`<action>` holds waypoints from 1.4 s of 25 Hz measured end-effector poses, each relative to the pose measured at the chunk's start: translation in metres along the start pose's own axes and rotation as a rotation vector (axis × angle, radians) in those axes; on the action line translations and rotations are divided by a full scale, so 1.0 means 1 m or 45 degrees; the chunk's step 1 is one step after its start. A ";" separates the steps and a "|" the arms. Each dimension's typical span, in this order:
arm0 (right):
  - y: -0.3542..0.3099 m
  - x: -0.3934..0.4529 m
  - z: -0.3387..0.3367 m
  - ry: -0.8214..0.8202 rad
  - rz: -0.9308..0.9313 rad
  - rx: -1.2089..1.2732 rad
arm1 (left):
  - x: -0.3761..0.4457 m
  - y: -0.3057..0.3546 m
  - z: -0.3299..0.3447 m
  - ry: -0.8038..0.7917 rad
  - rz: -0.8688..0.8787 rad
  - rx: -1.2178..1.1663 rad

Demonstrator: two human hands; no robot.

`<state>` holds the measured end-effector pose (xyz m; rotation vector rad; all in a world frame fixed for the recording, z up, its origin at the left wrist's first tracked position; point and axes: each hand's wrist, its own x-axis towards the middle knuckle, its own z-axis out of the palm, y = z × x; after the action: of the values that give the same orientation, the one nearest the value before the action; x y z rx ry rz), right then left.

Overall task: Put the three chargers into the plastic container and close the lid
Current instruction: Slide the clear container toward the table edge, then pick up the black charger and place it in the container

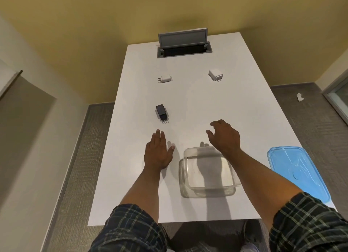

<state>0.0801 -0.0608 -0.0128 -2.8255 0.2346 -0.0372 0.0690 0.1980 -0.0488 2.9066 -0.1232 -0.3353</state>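
Note:
A clear plastic container [207, 191] stands empty near the table's front edge. Its blue lid [293, 172] lies flat to the right, at the table's right edge. A black charger [161, 112] lies a short way beyond my left hand [158, 152], which rests flat on the table with fingers together, holding nothing. My right hand [225, 137] hovers over the container's far rim, fingers loosely curled and apart, empty. Two white chargers lie farther back: one on the left [165, 78], one on the right [215, 75].
The white table [188, 101] is narrow, with floor on both sides. A grey cable hatch [183, 44] with its flap raised sits at the far end. A crumpled white scrap [299, 97] lies on the carpet to the right.

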 end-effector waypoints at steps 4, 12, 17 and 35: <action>-0.032 0.017 0.014 -0.075 -0.075 0.029 | 0.018 -0.012 0.009 -0.022 -0.004 0.062; -0.076 0.054 0.055 -0.386 -0.188 0.038 | 0.045 -0.036 0.047 -0.138 -0.115 -0.049; -0.098 0.080 0.082 -0.493 -0.221 0.091 | 0.061 -0.053 0.059 -0.289 -0.153 -0.161; -0.176 0.165 0.141 -0.461 -0.265 0.115 | 0.084 -0.060 0.074 -0.356 -0.233 -0.161</action>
<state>0.2774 0.1195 -0.0940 -2.6917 -0.1381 0.4033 0.1366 0.2326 -0.1505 2.7353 0.1183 -0.7514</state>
